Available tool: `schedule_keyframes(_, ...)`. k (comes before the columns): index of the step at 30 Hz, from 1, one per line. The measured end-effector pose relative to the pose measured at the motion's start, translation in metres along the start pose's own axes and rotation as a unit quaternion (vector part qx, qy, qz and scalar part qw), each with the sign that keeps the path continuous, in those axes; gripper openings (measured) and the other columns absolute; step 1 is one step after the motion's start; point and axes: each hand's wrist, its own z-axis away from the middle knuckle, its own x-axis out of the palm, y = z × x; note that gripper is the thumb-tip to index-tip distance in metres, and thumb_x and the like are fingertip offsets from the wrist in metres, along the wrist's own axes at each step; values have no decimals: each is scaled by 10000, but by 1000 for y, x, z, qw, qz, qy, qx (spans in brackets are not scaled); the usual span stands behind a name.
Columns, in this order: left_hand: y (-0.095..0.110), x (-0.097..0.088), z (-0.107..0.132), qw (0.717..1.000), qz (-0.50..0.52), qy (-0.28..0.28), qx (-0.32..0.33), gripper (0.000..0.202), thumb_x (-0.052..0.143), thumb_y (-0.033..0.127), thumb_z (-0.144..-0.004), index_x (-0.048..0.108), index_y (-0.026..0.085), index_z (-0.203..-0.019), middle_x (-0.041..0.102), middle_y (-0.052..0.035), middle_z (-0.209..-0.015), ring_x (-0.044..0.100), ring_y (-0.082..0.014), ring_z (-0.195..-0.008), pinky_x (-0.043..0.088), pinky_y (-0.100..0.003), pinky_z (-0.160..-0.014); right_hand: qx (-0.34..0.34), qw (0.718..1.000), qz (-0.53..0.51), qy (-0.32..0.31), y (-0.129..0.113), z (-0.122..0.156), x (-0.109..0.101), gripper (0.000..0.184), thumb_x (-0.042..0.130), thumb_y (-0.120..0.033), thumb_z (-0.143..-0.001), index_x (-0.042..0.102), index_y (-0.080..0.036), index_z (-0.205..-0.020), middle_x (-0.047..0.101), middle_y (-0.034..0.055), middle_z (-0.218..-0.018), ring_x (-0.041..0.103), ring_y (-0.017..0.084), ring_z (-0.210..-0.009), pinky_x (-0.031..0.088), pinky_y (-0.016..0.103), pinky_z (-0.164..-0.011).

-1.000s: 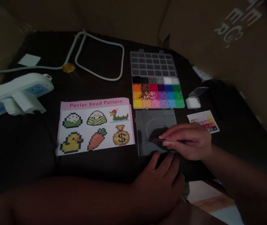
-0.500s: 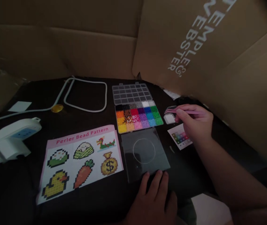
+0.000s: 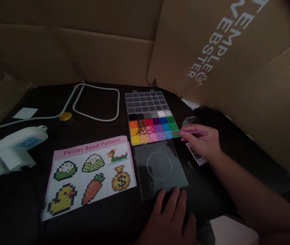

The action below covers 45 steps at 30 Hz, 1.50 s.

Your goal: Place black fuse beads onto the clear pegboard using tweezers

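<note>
A pair of pink tweezers (image 3: pixel 194 132) is pinched in my right hand (image 3: pixel 202 139). Its tips reach over the green beads at the right edge of the open bead box (image 3: pixel 151 126); whether a bead is between them is too small to tell. My left hand (image 3: pixel 169 214) lies with fingers spread, fingertips at the near edge of a clear square pegboard (image 3: pixel 145 185) that has a pale ring on it. To the left lies the bead pattern sheet (image 3: pixel 80 183), printed with pixel pictures such as a duck, a carrot and a money bag.
A color card (image 3: pixel 198 160) lies partly under my right hand, with a clear lidded case (image 3: pixel 189 120) beyond it. At left are a power strip (image 3: pixel 32 134), a grey cable (image 3: pixel 94 119) and a gold disc (image 3: pixel 65 116). Cardboard walls (image 3: pixel 109 58) stand behind.
My right hand has moved left with the tweezers, from the small white case to the green beads. The view has shifted slightly; my left hand stays at the pegboard edge.
</note>
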Motion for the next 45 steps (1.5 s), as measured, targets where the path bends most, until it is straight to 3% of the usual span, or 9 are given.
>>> schedule_keyframes(16,0,-12,-3,998,4,-59,10,219,529,343,-949,646,210,-1078,657,-123,-1260,556,-275,-1234,188,-502,-1136,22,999,23,7,-2,0,2,103,818,-281,-721,736,-221,-729,702,3,-611,664,138,-504,560,243,-464)
schedule_keyframes(32,0,-4,3,999,-7,-31,16,224,542,367,-951,643,220,-1087,659,-117,-1256,564,-275,-1230,197,-508,-1143,65,995,-65,-39,2,-10,1,177,827,-306,-688,719,-170,-720,685,12,-564,616,113,-448,526,220,-429)
schedule_keyframes(45,2,-8,-1,1000,13,-29,0,186,545,335,-941,660,223,-1037,661,-114,-1253,573,-272,-1211,204,-497,-1133,73,993,-75,-52,7,-10,-1,88,810,-242,-708,746,-194,-745,709,9,-622,619,96,-469,535,208,-454)
